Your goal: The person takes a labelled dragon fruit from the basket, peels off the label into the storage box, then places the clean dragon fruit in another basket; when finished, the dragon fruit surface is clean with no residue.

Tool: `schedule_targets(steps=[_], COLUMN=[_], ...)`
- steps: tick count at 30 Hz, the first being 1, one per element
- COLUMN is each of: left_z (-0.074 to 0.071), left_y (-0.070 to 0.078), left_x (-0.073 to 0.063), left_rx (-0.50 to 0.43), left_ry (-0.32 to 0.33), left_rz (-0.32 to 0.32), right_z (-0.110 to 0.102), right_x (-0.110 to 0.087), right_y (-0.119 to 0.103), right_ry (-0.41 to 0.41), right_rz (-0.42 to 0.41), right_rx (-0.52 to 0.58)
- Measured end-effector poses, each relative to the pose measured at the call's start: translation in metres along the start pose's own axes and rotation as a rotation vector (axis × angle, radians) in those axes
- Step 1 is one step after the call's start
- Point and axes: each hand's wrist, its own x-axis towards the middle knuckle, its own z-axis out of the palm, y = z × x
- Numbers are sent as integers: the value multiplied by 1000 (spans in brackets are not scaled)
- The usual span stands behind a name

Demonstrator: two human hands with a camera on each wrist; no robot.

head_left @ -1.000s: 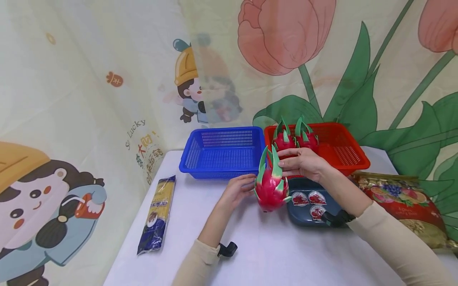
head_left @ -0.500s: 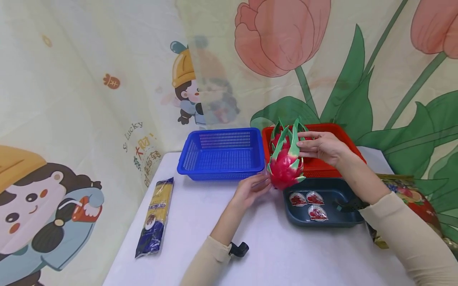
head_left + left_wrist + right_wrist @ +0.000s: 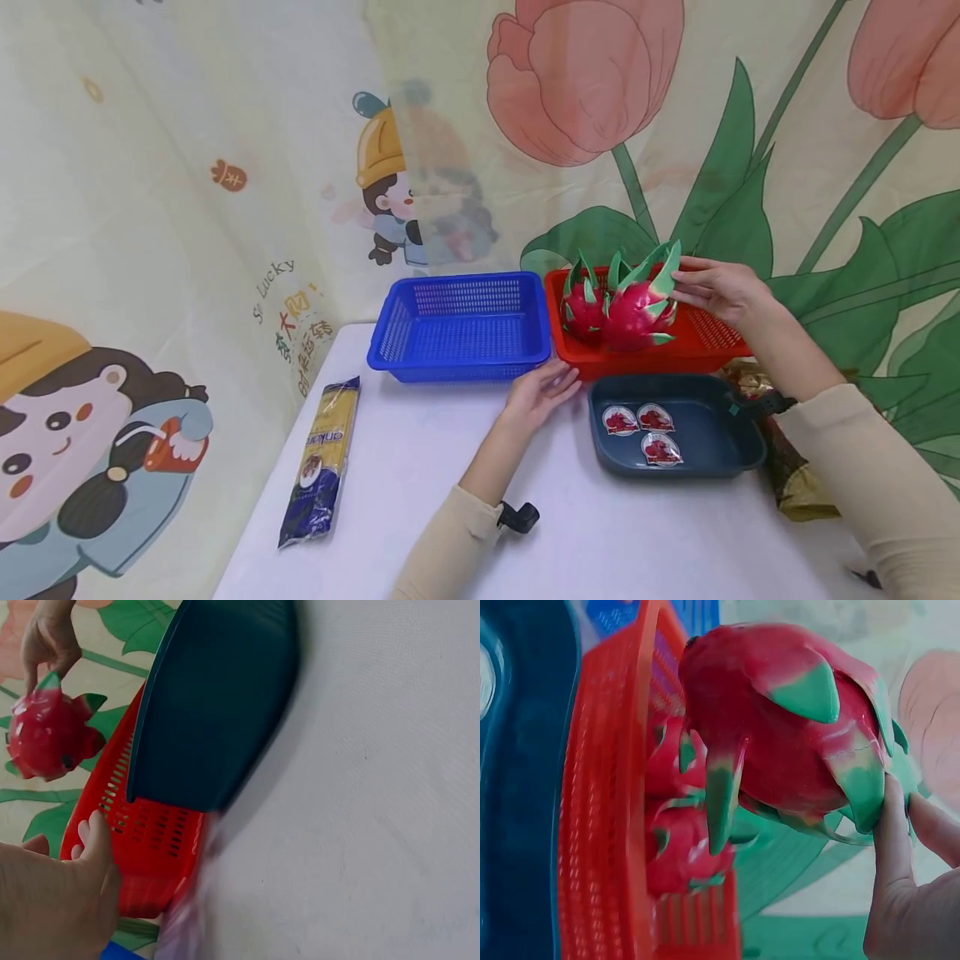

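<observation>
My right hand (image 3: 720,287) pinches a dragon fruit (image 3: 633,312) by its green leaf tips, with the fruit over the red basket (image 3: 667,363). In the right wrist view, that fruit (image 3: 772,720) hangs sideways above the basket rim. Two more dragon fruits lie in the basket; one (image 3: 583,310) shows at its left end, while the held one mostly covers the other in the head view. Near the basket's front left corner, my left hand (image 3: 536,393) has loosely extended fingers and holds nothing. Whether it touches the basket I cannot tell.
A blue basket (image 3: 457,373) stands left of the red one. In front of the red basket is a dark teal tray (image 3: 712,450) with round dragon fruit stickers (image 3: 660,448). A blue and gold packet (image 3: 322,458) lies far left; a gold bag (image 3: 806,483) is partly behind my right arm.
My right hand has carried the dragon fruit right and back, from in front of the baskets to over the red one. My left hand no longer touches it and has shifted slightly right.
</observation>
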Motion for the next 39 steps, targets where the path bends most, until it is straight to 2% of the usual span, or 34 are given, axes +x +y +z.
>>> schedule_targets(steps=[5, 9, 15, 22, 28, 33, 39], left_z=[1, 4, 8, 10, 9, 9, 7], left_y=[-5, -6, -7, -7, -10, -9, -12], left_x=[7, 12, 17, 18, 18, 18, 21], left_rx=[-14, -19, -5, -5, -36, -28, -45], left_ry=[14, 15, 20, 7, -31, -25, -38], left_rz=[-1, 4, 13, 23, 15, 13, 24], right_z=[-22, -33, -44, -57, -68, -74, -78], right_x=[12, 17, 27, 44, 53, 58, 62], right_y=[-3, -5, -4, 2, 6, 10, 17], right_ry=[47, 83, 122, 165, 181, 189, 252], right_rz=[38, 45, 7, 7, 34, 41, 30], right_rx=[52, 36, -91, -323, -378, -472, -429])
